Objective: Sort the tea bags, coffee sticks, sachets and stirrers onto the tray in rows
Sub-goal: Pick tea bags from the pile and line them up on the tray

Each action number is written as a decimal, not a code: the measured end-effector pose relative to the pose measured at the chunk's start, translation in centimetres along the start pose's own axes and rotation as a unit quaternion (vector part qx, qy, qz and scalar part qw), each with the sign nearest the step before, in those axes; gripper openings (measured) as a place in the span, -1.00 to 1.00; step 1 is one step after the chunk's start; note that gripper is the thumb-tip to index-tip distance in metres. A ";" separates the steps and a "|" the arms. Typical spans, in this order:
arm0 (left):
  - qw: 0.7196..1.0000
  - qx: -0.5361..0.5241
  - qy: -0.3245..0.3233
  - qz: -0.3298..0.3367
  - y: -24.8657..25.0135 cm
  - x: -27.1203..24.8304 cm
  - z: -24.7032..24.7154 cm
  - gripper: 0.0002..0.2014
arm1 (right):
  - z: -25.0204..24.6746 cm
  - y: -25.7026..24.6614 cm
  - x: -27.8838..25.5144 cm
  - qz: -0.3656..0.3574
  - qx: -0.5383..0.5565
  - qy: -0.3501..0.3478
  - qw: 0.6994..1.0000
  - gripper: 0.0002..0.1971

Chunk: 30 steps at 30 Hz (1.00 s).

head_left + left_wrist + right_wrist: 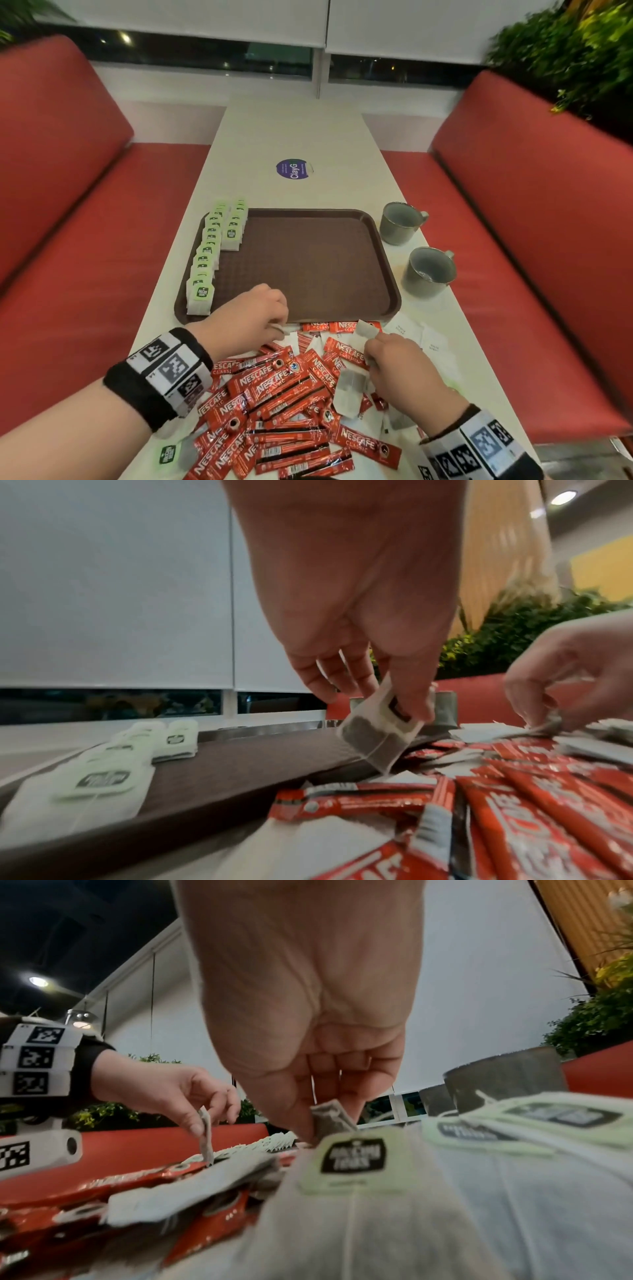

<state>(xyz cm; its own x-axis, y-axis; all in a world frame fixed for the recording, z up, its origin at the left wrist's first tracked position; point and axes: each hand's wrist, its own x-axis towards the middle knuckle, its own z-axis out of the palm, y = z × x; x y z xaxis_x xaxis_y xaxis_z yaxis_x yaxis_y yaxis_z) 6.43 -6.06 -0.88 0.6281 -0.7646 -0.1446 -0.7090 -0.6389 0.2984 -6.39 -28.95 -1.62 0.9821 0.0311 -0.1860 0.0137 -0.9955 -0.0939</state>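
Observation:
A brown tray (308, 267) lies mid-table with two rows of green-tagged tea bags (205, 260) along its left side. In front of it is a mixed pile of red coffee sticks (284, 390), loose tea bags and white sachets (428, 339). My left hand (279, 325) hovers at the tray's front edge and pinches a tea bag (377, 739) between thumb and fingers, so it hangs tilted. My right hand (370, 346) is over the pile's right part, pinching another tea bag (330, 1118) by its top. No stirrers show.
Two grey mugs (400, 222) (428, 270) stand right of the tray. A round blue sticker (294, 168) lies farther up the table. Red bench seats (513, 240) flank the narrow white table. Most of the tray's surface is bare.

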 end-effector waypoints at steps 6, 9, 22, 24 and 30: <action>0.812 -0.536 0.079 -0.219 0.3 -1.4 -1.2 -0.94 | -1.0 -0.5 -0.5 -0.067 0.105 0.198 0.972 -0.94; 0.640 -0.725 0.037 -0.252 1.1 -1.9 -2.3 -0.95 | -1.6 -2.3 -0.2 -0.174 0.124 0.326 0.921 -0.93; 0.719 -0.655 0.103 -0.209 0.9 -4.2 -2.0 -0.91 | -1.9 -8.6 4.0 -0.267 0.126 0.266 0.918 -0.82; 0.734 -0.631 0.119 -0.223 0.4 -4.9 -1.8 -0.90 | -2.4 -9.2 4.3 -0.184 0.243 0.230 0.924 -0.71; 0.712 -0.640 0.156 -0.241 -1.2 -6.2 -1.9 -0.85 | -3.9 -11.2 7.7 -0.069 0.380 0.031 0.922 -0.71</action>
<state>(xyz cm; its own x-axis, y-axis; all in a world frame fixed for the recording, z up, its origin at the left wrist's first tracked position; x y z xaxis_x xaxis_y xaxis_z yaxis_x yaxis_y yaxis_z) 4.01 -0.42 1.40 0.8824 -0.2981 -0.3641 0.3613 -0.0664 0.9301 1.79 -17.95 1.76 0.9900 0.1238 -0.0680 0.0257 -0.6313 -0.7751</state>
